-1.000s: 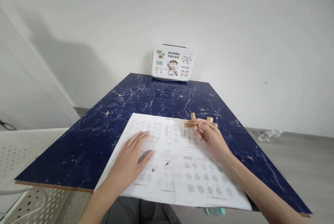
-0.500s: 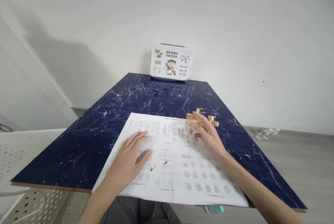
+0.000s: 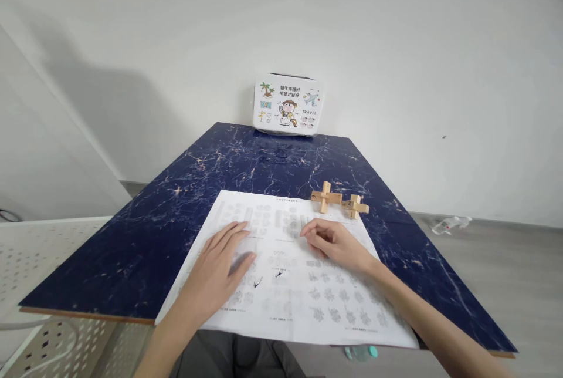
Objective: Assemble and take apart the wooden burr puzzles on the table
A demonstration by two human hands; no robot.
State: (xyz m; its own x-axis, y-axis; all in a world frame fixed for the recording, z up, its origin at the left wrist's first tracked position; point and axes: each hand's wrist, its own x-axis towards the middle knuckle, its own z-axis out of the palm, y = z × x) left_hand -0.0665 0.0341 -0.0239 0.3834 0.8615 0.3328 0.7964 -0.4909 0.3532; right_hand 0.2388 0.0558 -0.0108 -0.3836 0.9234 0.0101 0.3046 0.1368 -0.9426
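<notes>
My left hand (image 3: pixel 220 263) lies flat with its fingers stretched on the left half of a large white printed sheet (image 3: pixel 299 301). The fingers of my right hand (image 3: pixel 336 243) are curled in over the sheet's right half, and nothing shows in them. Just beyond that hand stands a cross-shaped wooden interlocking puzzle (image 3: pixel 325 197), marked with letters. To its right is a smaller wooden puzzle cross (image 3: pixel 355 208), very near or touching it. Both rest around the sheet's far right corner. Rows of small diagrams and two dark marks show on the paper.
A dark blue marbled table (image 3: pixel 246 161) bears everything. At its far end, a white case with cartoon prints (image 3: pixel 288 105) leans against the wall. A perforated white surface (image 3: pixel 39 255) stands at the left. On the floor lie a clear plastic item (image 3: pixel 451 225) and a bottle (image 3: pixel 361 353).
My right hand has let go of the larger wooden cross and drawn back towards me, its fingers curling in. The cross now stands uncovered. My left hand has stayed put.
</notes>
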